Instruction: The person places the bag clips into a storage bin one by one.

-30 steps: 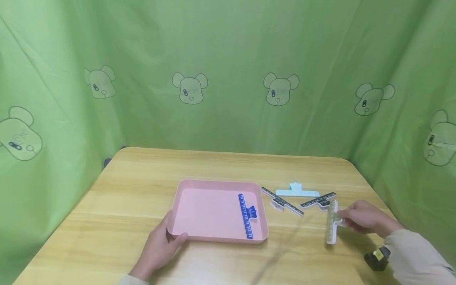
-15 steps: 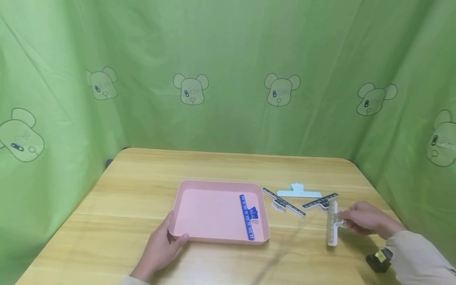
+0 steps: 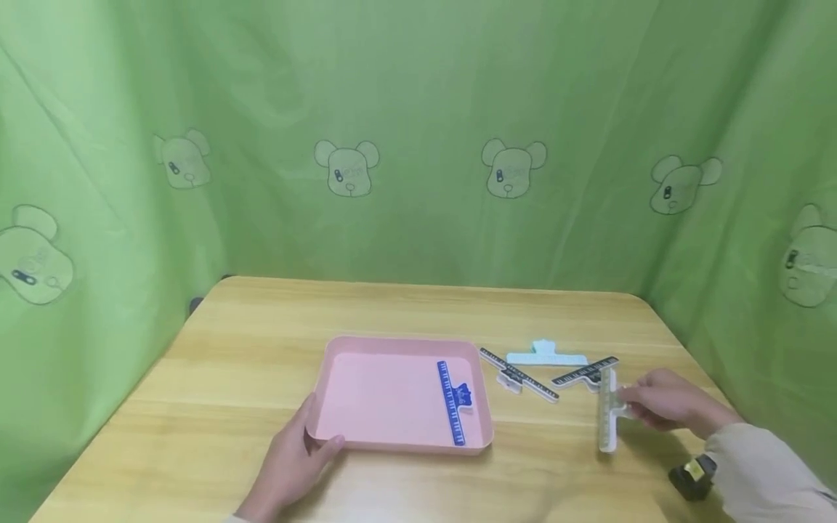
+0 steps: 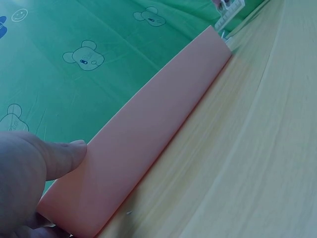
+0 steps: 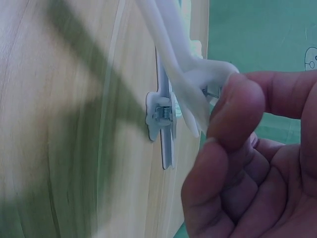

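My right hand (image 3: pixel 667 399) pinches the handle of a white long clip (image 3: pixel 608 414) between thumb and fingers. In the right wrist view the held white clip (image 5: pixel 178 59) is above the tabletop, casting a shadow. My left hand (image 3: pixel 288 454) grips the near left corner of a pink tray (image 3: pixel 405 444), thumb against its front wall. A blue clip with piano-key markings (image 3: pixel 451 407) lies inside the tray at its right end. To the tray's right lie a black-and-white clip (image 3: pixel 523 376), a pale mint clip (image 3: pixel 546 358) and another black-and-white clip (image 3: pixel 585 372).
A small black object with a yellow patch (image 3: pixel 693 476) sits beside my right sleeve, partly hidden by it. Green curtains (image 3: pixel 418 240) with bear-face prints enclose the wooden table (image 3: pixel 261 319) at the back and both sides.
The hands, tray and clips keep nearly the same places. The whole head view shifts slightly.
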Tool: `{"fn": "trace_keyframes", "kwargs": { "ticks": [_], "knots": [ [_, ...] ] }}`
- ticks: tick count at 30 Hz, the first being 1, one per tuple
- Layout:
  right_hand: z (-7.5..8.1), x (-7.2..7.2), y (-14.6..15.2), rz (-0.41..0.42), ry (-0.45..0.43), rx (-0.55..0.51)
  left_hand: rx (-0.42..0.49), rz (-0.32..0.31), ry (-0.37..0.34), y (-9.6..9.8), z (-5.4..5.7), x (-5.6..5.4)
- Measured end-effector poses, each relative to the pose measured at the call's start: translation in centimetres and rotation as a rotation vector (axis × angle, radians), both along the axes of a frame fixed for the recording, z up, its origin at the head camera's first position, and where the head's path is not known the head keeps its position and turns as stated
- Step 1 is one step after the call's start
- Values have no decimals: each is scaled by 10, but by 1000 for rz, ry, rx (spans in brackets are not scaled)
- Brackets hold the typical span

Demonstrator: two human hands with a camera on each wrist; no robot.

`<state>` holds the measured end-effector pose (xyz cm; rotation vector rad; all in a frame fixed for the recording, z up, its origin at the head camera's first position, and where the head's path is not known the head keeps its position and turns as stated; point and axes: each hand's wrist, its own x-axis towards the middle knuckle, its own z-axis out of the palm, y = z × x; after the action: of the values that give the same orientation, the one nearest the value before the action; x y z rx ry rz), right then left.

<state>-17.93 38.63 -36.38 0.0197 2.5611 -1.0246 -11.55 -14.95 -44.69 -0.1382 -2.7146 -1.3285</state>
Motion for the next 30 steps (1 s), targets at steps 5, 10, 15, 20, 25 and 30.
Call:
{"fn": "trace_keyframes", "kwargs": {
  "ticks": [5, 10, 15, 20, 25, 30],
  "knots": [
    [5, -3, 2, -15, 19, 35, -4, -21, 42, 0, 2, -7],
    [10, -3, 2, -9, 0, 42, -14, -26, 12, -1, 4, -8],
    [17, -7, -6, -3, 0, 49, -29, -28, -8, -4, 8, -7],
    [25, -13, -7, -7, -3, 54, -6, -45, 30, -4, 11, -15],
    [21, -12, -4, -12, -18, 38, 4, -45, 20, -3, 8, -12],
    [15, -4, -5, -10, -51, 31, 3, -37, -13, -1, 4, 0]
  ]
}}
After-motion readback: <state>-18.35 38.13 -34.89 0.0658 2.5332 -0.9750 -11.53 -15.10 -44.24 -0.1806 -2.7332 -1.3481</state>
